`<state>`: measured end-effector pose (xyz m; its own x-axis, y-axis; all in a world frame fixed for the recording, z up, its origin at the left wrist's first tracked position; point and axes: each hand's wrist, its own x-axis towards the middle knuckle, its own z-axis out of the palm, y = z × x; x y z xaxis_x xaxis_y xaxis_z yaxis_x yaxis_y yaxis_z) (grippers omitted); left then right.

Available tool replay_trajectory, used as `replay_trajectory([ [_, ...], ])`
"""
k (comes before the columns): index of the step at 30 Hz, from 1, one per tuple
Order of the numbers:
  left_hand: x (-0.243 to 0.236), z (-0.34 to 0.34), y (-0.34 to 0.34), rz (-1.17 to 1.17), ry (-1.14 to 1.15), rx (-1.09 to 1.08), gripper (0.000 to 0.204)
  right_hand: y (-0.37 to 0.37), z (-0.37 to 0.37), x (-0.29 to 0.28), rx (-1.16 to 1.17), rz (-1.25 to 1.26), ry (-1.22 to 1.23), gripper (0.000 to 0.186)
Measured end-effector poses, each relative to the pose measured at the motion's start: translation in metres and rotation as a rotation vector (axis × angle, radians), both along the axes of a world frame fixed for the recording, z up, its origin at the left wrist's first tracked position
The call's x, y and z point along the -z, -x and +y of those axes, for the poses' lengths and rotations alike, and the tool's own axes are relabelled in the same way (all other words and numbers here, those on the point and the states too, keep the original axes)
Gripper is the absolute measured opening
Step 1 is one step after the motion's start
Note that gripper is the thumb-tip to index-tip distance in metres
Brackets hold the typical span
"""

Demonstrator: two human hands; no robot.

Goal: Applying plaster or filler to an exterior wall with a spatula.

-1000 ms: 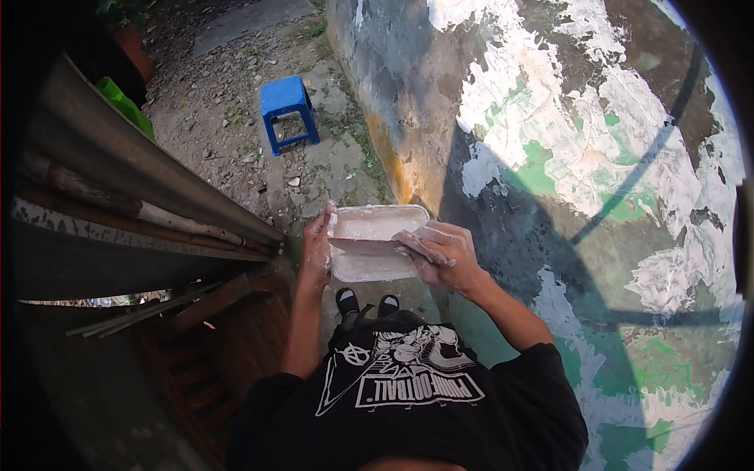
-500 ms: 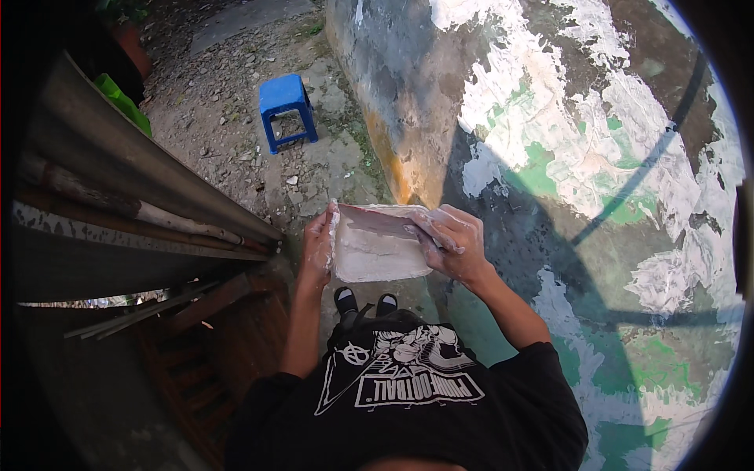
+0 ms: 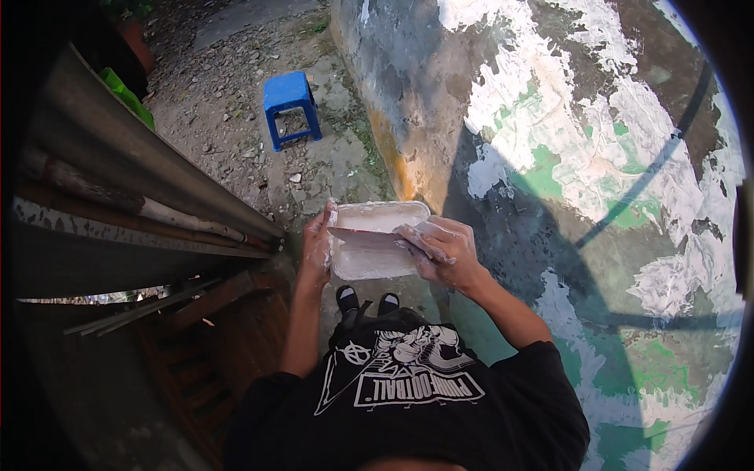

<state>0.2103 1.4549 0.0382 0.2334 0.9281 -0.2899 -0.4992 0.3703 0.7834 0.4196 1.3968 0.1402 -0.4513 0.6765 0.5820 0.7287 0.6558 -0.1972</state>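
A shallow white rectangular tray [image 3: 369,263] coated with pale paste is held in front of my body. My left hand [image 3: 318,243] grips its left end, fingers smeared white. My right hand [image 3: 444,251] is closed on a wide flat scraper [image 3: 361,235], which lies across the middle of the tray with paste on its blade. White smears cover the knuckles and fingertips of my right hand too. My sandalled feet show just below the tray.
A rough wall [image 3: 550,149] patched white and green fills the right side. A blue plastic stool [image 3: 287,98] stands on gravelly ground [image 3: 204,102] ahead. Dark boards with poles [image 3: 149,208] run along the left, above a brown slatted wooden piece [image 3: 188,369].
The scraper lay across the middle, moved up to the tray's far rim half a second ago, and is back across the middle now, moved by my right hand.
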Motion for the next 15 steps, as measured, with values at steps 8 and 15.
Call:
replay_trajectory([
  [8, -0.004, -0.001, 0.005, 0.049, 0.011, -0.005, 0.043, 0.006, 0.004, 0.001, -0.069, -0.047, 0.002, 0.045],
  [15, -0.001, -0.002, 0.002, 0.011, -0.009, 0.002, 0.043, 0.006, 0.003, 0.001, -0.040, -0.008, 0.016, 0.045],
])
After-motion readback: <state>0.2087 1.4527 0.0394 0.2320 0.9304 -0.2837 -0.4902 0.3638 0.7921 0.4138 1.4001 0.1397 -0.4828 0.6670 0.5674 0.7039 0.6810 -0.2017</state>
